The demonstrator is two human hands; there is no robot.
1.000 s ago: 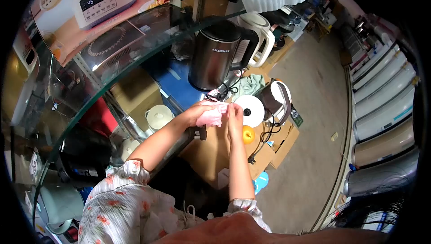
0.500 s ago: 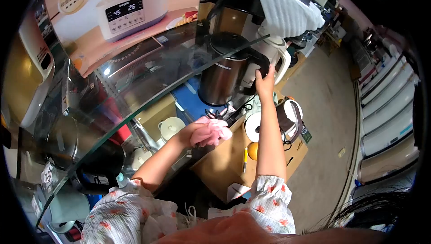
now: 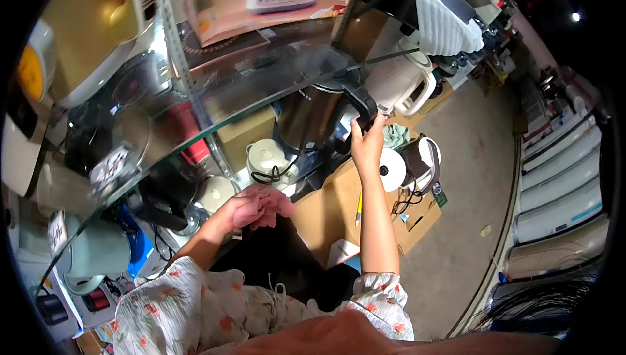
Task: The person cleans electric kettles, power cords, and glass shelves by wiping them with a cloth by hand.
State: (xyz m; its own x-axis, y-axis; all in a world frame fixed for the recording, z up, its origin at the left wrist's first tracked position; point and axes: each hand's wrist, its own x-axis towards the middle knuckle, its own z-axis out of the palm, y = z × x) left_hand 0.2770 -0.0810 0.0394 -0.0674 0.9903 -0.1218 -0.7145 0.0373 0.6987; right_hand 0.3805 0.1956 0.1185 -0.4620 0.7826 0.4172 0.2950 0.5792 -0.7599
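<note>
My right hand (image 3: 368, 143) is closed round the black handle of a dark brown electric kettle (image 3: 306, 120). The kettle leans a little, and its upper part shows through the glass shelf (image 3: 261, 100). In my left hand (image 3: 236, 213) is a crumpled pink cloth (image 3: 266, 205), held lower and to the left of the kettle. Between the cloth and the kettle are a small cream lidded pot (image 3: 266, 154) and a loop of black cord (image 3: 268, 176). A white kettle (image 3: 399, 84) stands just behind the brown one.
The glass shelf edge runs diagonally above my hands. On a cardboard box (image 3: 319, 208) lie a yellow pen (image 3: 358, 210) and a white disc (image 3: 391, 169); another kettle (image 3: 415, 164) is beside them. A pale green kettle (image 3: 101, 247) stands at left. Floor (image 3: 466, 159) stretches right.
The brown kettle has shifted left and tilted, with my right hand still on its handle. My left hand has drawn back lower left with the cloth. The camera view has turned somewhat.
</note>
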